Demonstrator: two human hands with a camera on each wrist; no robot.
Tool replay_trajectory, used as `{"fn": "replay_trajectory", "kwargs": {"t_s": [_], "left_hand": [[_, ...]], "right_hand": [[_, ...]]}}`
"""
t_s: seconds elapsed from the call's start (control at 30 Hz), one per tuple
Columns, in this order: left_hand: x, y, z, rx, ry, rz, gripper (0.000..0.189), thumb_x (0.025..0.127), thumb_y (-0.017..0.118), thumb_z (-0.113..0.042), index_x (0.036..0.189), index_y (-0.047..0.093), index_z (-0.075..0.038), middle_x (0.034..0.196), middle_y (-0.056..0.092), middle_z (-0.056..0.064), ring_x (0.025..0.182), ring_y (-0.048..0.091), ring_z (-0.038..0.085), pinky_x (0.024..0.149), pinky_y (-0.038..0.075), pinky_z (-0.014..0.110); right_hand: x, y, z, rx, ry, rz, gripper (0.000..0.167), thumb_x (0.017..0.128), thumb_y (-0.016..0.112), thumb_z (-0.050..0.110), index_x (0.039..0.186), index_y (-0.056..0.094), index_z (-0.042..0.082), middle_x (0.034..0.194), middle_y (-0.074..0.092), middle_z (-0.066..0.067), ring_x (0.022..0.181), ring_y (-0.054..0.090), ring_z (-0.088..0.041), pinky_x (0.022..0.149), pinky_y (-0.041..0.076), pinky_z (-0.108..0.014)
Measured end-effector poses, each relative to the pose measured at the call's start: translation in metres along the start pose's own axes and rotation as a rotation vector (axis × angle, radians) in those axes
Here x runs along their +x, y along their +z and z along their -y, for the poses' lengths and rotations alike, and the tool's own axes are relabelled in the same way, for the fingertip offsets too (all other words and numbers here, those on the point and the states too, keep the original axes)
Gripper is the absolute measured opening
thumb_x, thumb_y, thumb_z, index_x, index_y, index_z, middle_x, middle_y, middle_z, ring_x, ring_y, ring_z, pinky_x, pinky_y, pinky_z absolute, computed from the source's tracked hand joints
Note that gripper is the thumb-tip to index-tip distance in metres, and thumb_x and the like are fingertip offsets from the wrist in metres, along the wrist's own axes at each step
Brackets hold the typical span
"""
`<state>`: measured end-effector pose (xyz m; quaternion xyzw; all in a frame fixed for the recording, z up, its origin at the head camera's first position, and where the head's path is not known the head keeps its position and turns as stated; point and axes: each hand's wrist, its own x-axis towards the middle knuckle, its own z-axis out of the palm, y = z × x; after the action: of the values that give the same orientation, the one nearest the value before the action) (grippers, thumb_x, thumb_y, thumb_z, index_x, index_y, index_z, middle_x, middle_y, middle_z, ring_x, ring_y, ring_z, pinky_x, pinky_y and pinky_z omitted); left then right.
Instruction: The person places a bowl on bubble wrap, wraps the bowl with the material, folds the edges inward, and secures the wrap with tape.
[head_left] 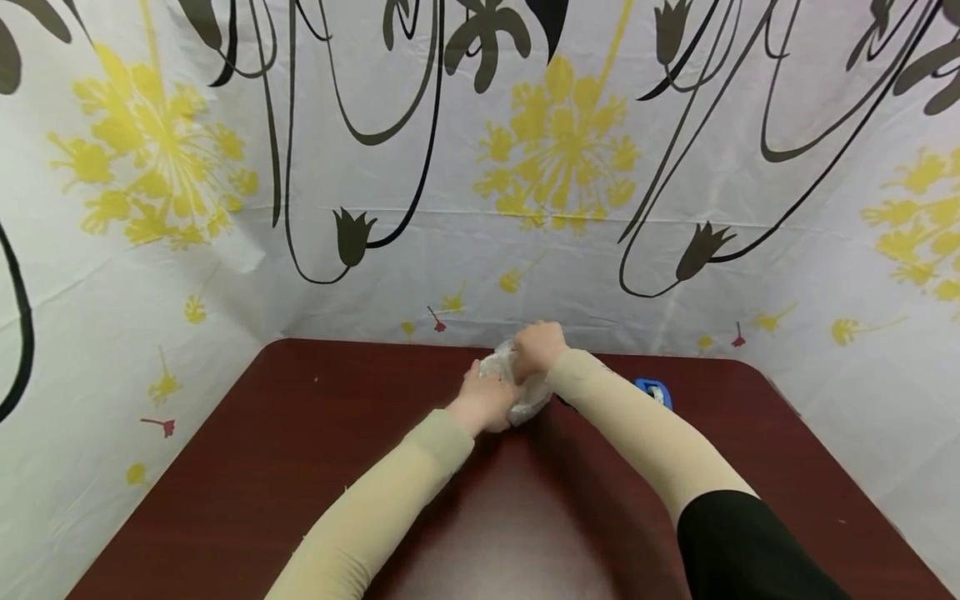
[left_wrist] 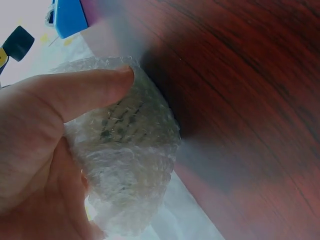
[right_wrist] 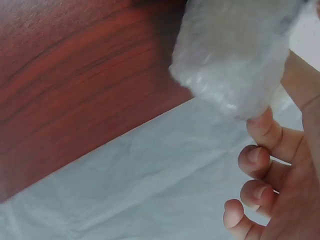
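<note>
A bundle of clear bubble wrap point(head_left: 531, 398) is held up between both hands near the table's far edge. Dark patterned marks show through the wrap point(left_wrist: 122, 120) in the left wrist view; what lies inside is hidden. My left hand point(head_left: 486, 400) grips the bundle from the side, its thumb point(left_wrist: 100, 90) laid across the wrap. The right hand point(head_left: 538, 346) is at the bundle's far end. In the right wrist view its thumb and index finger point(right_wrist: 262, 125) meet the wrap's edge, while the other fingers curl beside it.
The dark red wooden table point(head_left: 337, 433) ends at a patterned cloth point(head_left: 420, 308) hanging behind it. A blue object point(head_left: 654, 392) lies on the table beyond the right forearm. A black-and-yellow object point(left_wrist: 19, 44) appears at the left wrist view's edge.
</note>
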<state>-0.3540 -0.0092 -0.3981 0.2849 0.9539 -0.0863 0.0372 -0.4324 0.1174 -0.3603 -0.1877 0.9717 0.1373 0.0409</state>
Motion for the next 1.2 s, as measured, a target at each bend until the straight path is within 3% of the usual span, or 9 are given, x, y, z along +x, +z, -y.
{"fn": "replay_trajectory", "kwargs": {"t_s": [0.17,0.37,0.53,0.73,0.83,0.97,1.2], "left_hand": [[-0.001,0.0,-0.001,0.005,-0.008,0.004,0.037,0.087,0.072,-0.037,0.123,0.065,-0.031,0.123,0.064,-0.007,0.131,0.043,0.021,0.113,0.017,0.057],[-0.001,-0.002,0.0,0.016,-0.008,0.015,0.04,0.087,0.072,-0.037,0.125,0.064,-0.031,0.123,0.064,-0.01,0.132,0.041,0.02,0.113,0.017,0.057],[0.0,0.0,-0.001,0.009,-0.003,0.015,0.038,0.087,0.072,-0.036,0.124,0.064,-0.032,0.12,0.065,-0.011,0.132,0.041,0.02,0.113,0.017,0.057],[-0.001,0.001,0.0,0.006,0.009,0.011,0.037,0.087,0.072,-0.036,0.123,0.064,-0.031,0.119,0.066,-0.011,0.131,0.042,0.021,0.113,0.017,0.058],[-0.001,-0.002,-0.002,0.009,0.013,0.007,0.037,0.087,0.072,-0.037,0.122,0.065,-0.031,0.118,0.066,-0.01,0.129,0.043,0.021,0.112,0.018,0.058],[-0.002,-0.006,-0.001,-0.007,-0.003,0.006,0.033,0.087,0.073,-0.035,0.119,0.066,-0.029,0.116,0.067,-0.009,0.128,0.044,0.022,0.113,0.017,0.058],[0.0,-0.007,-0.001,-0.059,-0.011,0.044,0.031,0.087,0.072,-0.033,0.117,0.066,-0.027,0.119,0.066,-0.009,0.132,0.041,0.023,0.113,0.014,0.059]], "right_hand": [[0.0,-0.001,-0.011,0.049,0.013,0.012,0.037,0.071,0.08,0.05,0.076,0.064,0.017,0.078,0.061,0.0,0.07,0.059,-0.019,0.065,0.053,-0.039],[0.006,0.002,-0.022,0.113,0.034,0.068,0.042,0.072,0.079,0.055,0.074,0.062,0.017,0.079,0.06,0.0,0.068,0.056,-0.018,0.062,0.05,-0.037],[0.008,0.008,-0.023,0.203,0.03,0.155,0.037,0.079,0.077,0.043,0.067,0.054,0.017,0.072,0.056,-0.001,0.061,0.047,-0.015,0.055,0.041,-0.032],[0.009,0.007,-0.021,0.272,0.017,0.252,0.022,0.087,0.069,0.03,0.076,0.057,0.015,0.072,0.052,0.0,0.061,0.044,-0.014,0.054,0.037,-0.029],[0.003,0.005,-0.022,0.278,0.015,0.243,0.017,0.089,0.067,0.029,0.083,0.061,0.015,0.076,0.056,0.0,0.064,0.046,-0.014,0.055,0.038,-0.028],[0.002,0.009,-0.025,0.306,0.007,0.171,0.018,0.087,0.07,0.031,0.09,0.066,0.014,0.082,0.062,-0.001,0.068,0.051,-0.016,0.058,0.042,-0.031],[-0.003,0.024,-0.04,0.462,0.009,0.167,0.036,0.092,0.064,0.042,0.069,0.059,0.014,0.062,0.048,0.003,0.056,0.039,-0.013,0.055,0.036,-0.029]]}}
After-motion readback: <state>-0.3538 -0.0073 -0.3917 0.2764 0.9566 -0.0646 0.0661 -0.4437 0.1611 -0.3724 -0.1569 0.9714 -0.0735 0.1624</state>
